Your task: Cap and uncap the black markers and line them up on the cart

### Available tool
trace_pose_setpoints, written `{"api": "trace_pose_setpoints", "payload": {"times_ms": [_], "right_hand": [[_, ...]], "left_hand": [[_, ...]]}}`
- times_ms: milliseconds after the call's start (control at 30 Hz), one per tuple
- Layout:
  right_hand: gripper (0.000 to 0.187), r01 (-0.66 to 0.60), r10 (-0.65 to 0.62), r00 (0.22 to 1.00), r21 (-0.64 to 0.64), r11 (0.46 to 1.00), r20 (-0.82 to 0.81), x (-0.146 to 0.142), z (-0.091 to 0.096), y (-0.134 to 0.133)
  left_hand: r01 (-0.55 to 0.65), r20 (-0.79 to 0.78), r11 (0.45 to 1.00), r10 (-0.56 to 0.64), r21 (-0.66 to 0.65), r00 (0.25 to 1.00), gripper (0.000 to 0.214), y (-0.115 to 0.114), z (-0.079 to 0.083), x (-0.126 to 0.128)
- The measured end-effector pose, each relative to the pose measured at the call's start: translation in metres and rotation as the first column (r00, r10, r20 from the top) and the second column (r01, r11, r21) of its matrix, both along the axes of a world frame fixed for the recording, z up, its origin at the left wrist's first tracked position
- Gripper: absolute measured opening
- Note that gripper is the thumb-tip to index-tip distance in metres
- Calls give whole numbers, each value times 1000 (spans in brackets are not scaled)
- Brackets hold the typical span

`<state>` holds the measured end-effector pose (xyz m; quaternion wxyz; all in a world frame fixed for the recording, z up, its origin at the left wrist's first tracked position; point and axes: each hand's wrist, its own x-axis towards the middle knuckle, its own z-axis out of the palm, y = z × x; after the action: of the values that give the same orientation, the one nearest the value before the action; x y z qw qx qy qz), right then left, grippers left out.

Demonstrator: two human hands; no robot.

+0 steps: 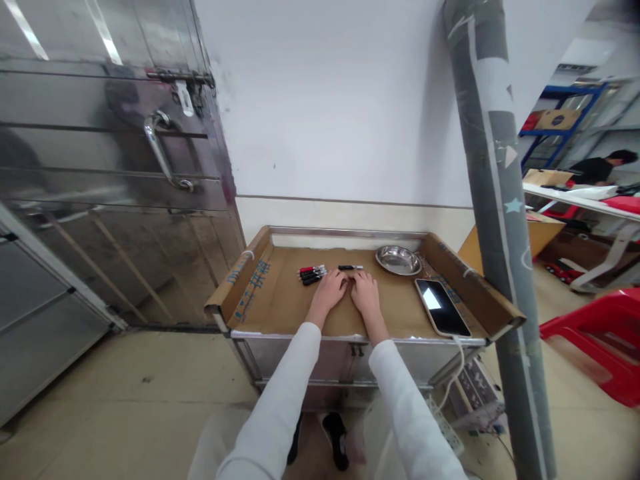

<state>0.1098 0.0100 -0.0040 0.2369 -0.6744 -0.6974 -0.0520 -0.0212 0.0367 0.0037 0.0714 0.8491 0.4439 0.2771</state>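
Observation:
On the brown cardboard top of a small cart (285, 300), my left hand (330, 291) rests palm down with its fingers flat. Close beside it lies my right hand (366, 293), also flat on the cardboard, the fingertips of both nearly meeting. Neither appears to hold anything. Just left of my left fingers is a small bundle of black pens (313, 277) with a red pen (311, 269) at its far side. One more black pen (350, 267) lies by itself crosswise, just beyond my fingertips.
A shiny round metal bowl (399, 260) sits at the back right of the cart. Nearer me lies a phone (442, 307) with a white cable. Cardboard flaps edge both sides. A tall grey wrapped roll (500, 200) leans at the right, beside a red stool (600, 340). Another person works far right.

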Motion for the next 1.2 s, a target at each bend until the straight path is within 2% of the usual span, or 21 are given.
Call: {"api": "trace_pose_setpoints", "payload": {"times_ms": [500, 733, 1200], "right_hand": [[31, 71, -70, 997, 60, 996, -20, -2, -3, 0], [26, 95, -94, 995, 32, 995, -33, -2, -3, 0], [20, 25, -21, 999, 70, 997, -50, -1, -11, 6]], "left_hand": [[-9, -19, 1000, 9, 8, 1000, 17, 2, -5, -1], [0, 11, 1000, 0, 11, 1000, 15, 5, -8, 0], [-1, 1, 1000, 1, 10, 1000, 14, 4, -6, 0]]}}
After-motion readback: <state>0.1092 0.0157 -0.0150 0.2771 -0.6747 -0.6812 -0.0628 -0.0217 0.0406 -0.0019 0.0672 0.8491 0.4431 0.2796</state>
